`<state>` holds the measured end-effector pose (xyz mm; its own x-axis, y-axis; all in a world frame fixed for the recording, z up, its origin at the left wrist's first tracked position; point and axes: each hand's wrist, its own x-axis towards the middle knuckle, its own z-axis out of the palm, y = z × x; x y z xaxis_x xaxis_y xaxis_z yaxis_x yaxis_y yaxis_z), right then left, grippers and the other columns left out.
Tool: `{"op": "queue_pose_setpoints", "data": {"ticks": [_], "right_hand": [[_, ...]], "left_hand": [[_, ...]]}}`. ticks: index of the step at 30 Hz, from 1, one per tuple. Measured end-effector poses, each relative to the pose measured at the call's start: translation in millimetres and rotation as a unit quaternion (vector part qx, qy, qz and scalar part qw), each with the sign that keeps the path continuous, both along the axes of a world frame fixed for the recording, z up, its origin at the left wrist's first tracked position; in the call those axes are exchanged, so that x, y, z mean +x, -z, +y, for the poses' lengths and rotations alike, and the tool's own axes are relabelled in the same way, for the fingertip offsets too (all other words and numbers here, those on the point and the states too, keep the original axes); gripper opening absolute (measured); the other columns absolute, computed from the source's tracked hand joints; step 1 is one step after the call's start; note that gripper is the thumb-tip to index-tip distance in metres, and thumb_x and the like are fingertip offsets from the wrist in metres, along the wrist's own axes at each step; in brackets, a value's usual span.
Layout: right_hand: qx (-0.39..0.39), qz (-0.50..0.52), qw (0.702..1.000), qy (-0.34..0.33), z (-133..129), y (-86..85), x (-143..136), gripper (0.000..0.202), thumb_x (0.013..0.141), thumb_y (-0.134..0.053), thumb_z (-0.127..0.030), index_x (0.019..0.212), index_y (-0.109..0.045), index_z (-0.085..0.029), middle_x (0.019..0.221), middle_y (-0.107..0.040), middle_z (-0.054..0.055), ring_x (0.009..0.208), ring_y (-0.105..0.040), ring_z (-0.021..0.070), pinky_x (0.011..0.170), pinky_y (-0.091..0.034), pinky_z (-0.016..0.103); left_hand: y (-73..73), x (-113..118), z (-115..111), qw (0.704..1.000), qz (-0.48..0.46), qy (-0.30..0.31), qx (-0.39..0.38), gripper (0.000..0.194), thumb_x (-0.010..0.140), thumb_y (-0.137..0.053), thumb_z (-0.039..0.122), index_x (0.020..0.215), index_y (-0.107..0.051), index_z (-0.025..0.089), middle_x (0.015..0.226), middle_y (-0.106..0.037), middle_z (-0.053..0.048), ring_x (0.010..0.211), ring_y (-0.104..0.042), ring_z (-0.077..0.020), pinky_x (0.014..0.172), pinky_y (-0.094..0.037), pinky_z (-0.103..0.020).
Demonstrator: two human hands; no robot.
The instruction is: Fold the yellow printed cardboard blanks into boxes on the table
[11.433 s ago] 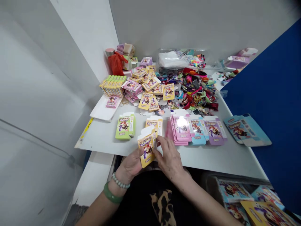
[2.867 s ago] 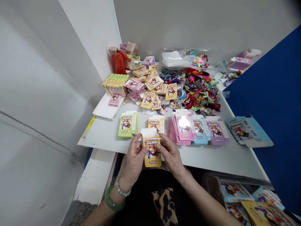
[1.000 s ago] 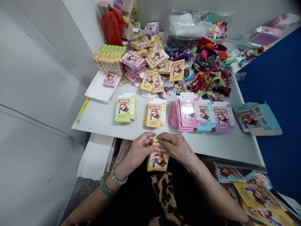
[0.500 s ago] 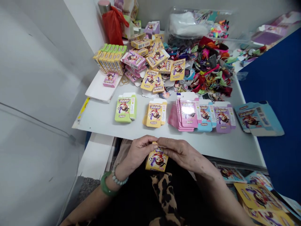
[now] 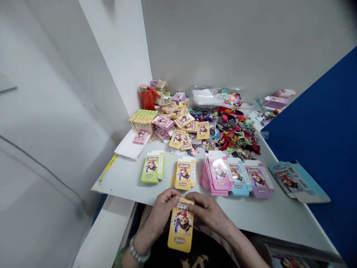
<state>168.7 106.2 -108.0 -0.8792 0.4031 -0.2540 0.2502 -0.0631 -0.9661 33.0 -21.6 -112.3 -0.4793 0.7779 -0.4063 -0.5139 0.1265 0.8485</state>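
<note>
A yellow card box [image 5: 182,225] with a printed cartoon figure is held at the table's front edge. My left hand [image 5: 163,208] grips its upper left side, thumb on the front. On the upper right side, my right hand [image 5: 205,210] closes with its thumb on the printed face. Just beyond my hands, a row of flat boxes lies on the table: a green box [image 5: 152,168], a yellow stack [image 5: 184,175], a pink stack [image 5: 219,175], a blue stack [image 5: 239,178] and a purple stack [image 5: 258,180].
Behind the row lie a heap of yellow and pink boxes [image 5: 181,121] and a pile of colourful hair accessories [image 5: 234,128]. Filled boxes [image 5: 143,119] stand lined up at left. A blue flattened box [image 5: 299,182] overhangs the table's right edge. A clear plastic tub [image 5: 217,97] sits at the back.
The head view has tilted up, so the table sits lower in the picture. The yellow box stays in both hands and now shows its full front, with its lower flap extended.
</note>
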Motion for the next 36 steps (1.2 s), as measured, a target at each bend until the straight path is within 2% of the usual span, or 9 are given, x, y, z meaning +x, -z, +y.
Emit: {"op": "queue_pose_setpoints", "data": {"ticks": [6, 8, 11, 13, 18, 23, 28, 32, 36], "right_hand": [[0.011, -0.089, 0.996, -0.004, 46, -29.7, -31, 0.016, 0.072, -0.072, -0.031, 0.08, -0.069, -0.018, 0.064, -0.062, 0.002, 0.049, -0.053, 0.0123, 0.044, -0.04, 0.023], [-0.002, -0.037, 0.996, 0.078, 77, -51.3, -57, 0.022, 0.066, -0.074, -0.03, 0.083, -0.069, -0.018, 0.065, -0.063, 0.001, 0.05, -0.056, 0.0126, 0.047, -0.044, 0.024], [-0.034, 0.133, 0.961, 0.242, 111, -78.3, -94, 0.051, 0.064, -0.074, -0.034, 0.113, -0.065, -0.023, 0.093, -0.071, 0.002, 0.071, -0.069, 0.0155, 0.067, -0.055, 0.029], [-0.019, 0.18, 0.946, 0.267, 113, -80.8, -108, 0.06, 0.064, -0.075, -0.035, 0.121, -0.063, -0.024, 0.107, -0.071, 0.003, 0.084, -0.07, 0.0173, 0.076, -0.056, 0.031], [0.151, 0.067, 0.979, 0.119, 67, -28.3, -99, 0.022, 0.077, -0.061, -0.032, 0.09, -0.073, -0.019, 0.091, -0.073, 0.005, 0.086, -0.067, 0.0221, 0.084, -0.053, 0.038], [0.385, -0.12, 0.908, 0.116, 37, 23.7, -75, 0.041, 0.085, -0.053, -0.02, 0.124, -0.066, -0.016, 0.132, -0.059, 0.016, 0.119, -0.058, 0.0299, 0.102, -0.046, 0.044], [0.408, -0.216, 0.881, 0.105, 27, 36.9, -72, 0.055, 0.092, -0.052, -0.024, 0.145, -0.048, -0.01, 0.138, -0.053, 0.021, 0.125, -0.056, 0.032, 0.105, -0.045, 0.042], [0.432, -0.22, 0.868, 0.105, 21, 36.0, -72, 0.055, 0.093, -0.049, -0.023, 0.146, -0.046, -0.009, 0.141, -0.051, 0.023, 0.125, -0.055, 0.0329, 0.104, -0.046, 0.042], [0.475, -0.219, 0.845, 0.114, 14, 36.0, -70, 0.052, 0.093, -0.05, -0.021, 0.144, -0.049, -0.011, 0.145, -0.049, 0.024, 0.127, -0.054, 0.0349, 0.104, -0.046, 0.046]], "left_hand": [[-5.5, -10, 0, 0.992, 0.078, -0.08, -0.06, 0.055, 0.071, -0.075, 0.064, 0.099, -0.068, 0.018, 0.099, -0.07, -0.007, 0.072, -0.063, -0.0175, 0.067, -0.051, -0.03], [-1.7, -13, -1, 0.987, 0.112, -0.083, -0.082, 0.05, 0.07, -0.076, 0.06, 0.094, -0.069, 0.017, 0.09, -0.069, -0.005, 0.073, -0.062, -0.0172, 0.067, -0.05, -0.028], [7.1, -14, -2, 0.989, 0.11, -0.042, -0.089, 0.037, 0.07, -0.076, 0.05, 0.086, -0.068, 0.017, 0.076, -0.064, -0.001, 0.069, -0.061, -0.0159, 0.063, -0.047, -0.026], [13.1, -13, -4, 0.991, 0.098, -0.012, -0.088, 0.033, 0.069, -0.076, 0.044, 0.085, -0.068, 0.017, 0.073, -0.063, 0.0, 0.065, -0.06, -0.0147, 0.06, -0.045, -0.025], [26.8, -18, -7, 0.989, 0.107, -0.014, -0.098, 0.029, 0.068, -0.073, 0.038, 0.087, -0.067, 0.017, 0.069, -0.06, 0.001, 0.063, -0.058, -0.0138, 0.057, -0.044, -0.023], [41.8, -27, 3, 0.967, 0.211, -0.061, -0.127, 0.049, 0.074, -0.067, 0.039, 0.118, -0.063, 0.018, 0.084, -0.061, -0.001, 0.066, -0.059, -0.0163, 0.061, -0.05, -0.03], [41.9, -32, 32, 0.862, 0.477, 0.0, -0.171, 0.05, 0.087, -0.052, 0.036, 0.13, -0.063, 0.013, 0.128, -0.063, -0.019, 0.119, -0.059, -0.0329, 0.103, -0.046, -0.046], [30.8, -33, 51, 0.801, 0.545, 0.081, -0.236, 0.048, 0.096, -0.039, 0.034, 0.132, -0.063, 0.011, 0.118, -0.065, -0.021, 0.109, -0.063, -0.0335, 0.097, -0.049, -0.046], [27.6, -30, 56, 0.781, 0.558, 0.102, -0.261, 0.048, 0.097, -0.039, 0.032, 0.134, -0.061, 0.011, 0.113, -0.065, -0.02, 0.104, -0.064, -0.0321, 0.092, -0.05, -0.042]]}}
